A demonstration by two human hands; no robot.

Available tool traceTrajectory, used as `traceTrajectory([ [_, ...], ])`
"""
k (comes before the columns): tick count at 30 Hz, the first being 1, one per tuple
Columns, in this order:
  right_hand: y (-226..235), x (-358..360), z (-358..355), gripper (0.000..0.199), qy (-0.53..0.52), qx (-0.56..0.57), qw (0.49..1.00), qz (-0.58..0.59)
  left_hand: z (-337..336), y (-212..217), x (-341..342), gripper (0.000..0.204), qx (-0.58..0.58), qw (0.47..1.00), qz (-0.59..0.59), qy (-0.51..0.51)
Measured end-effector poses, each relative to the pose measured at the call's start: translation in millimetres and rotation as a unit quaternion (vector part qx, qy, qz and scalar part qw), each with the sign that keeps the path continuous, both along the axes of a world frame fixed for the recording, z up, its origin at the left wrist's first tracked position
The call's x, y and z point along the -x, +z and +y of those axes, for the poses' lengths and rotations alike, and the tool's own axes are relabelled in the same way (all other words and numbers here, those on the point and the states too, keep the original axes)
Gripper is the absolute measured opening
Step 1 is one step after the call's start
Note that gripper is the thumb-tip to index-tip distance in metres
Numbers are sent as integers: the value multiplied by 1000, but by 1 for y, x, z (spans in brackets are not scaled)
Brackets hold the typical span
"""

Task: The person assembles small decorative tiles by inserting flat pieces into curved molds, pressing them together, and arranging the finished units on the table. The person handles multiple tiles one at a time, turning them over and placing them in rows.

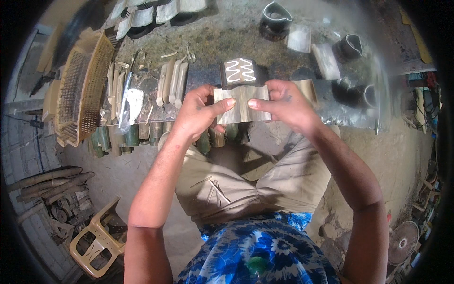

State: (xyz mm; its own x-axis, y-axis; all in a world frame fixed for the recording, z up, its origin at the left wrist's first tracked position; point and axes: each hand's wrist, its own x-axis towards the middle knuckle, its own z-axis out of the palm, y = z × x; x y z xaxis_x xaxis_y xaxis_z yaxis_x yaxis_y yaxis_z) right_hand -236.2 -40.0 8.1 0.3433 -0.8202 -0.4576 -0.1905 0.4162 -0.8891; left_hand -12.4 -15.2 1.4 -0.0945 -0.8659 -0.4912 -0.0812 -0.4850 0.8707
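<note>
A pale split-bamboo piece [242, 111], with a line down its middle, is held level at the table's near edge. My left hand [201, 106] grips its left end, thumb on top and fingers underneath. On the right end my right hand [289, 102] has the same hold, its thumb pointing inward. Just beyond the piece lies a dark curved block [238, 73] with white zigzag lines of what looks like glue on its top. Most of my fingers are hidden under the bamboo.
Left on the table [203, 40] are a woven basket [80, 90], bamboo sticks [172, 83] and a clear bag of white paste [134, 105]. Dark cup-like pieces [351, 46] stand at the right. A plastic chair [97, 244] and a fan [403, 242] are on the floor.
</note>
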Motion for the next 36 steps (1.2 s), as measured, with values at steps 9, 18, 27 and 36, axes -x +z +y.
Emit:
traceTrajectory([
  [9,-10,2,-4,39,20,-8,1000,11,4,6,3,40,19,1000,15,9],
  [18,4,20,14,50,-71,77,991,79,18,5,-3,46,47,998,-7,37],
  [27,-15,113,0,63,-122,326,897,273,70,0,-33,35,78,987,-29,135],
  [36,-1,99,14,43,-72,110,991,23,112,3,31,27,112,991,67,-17],
])
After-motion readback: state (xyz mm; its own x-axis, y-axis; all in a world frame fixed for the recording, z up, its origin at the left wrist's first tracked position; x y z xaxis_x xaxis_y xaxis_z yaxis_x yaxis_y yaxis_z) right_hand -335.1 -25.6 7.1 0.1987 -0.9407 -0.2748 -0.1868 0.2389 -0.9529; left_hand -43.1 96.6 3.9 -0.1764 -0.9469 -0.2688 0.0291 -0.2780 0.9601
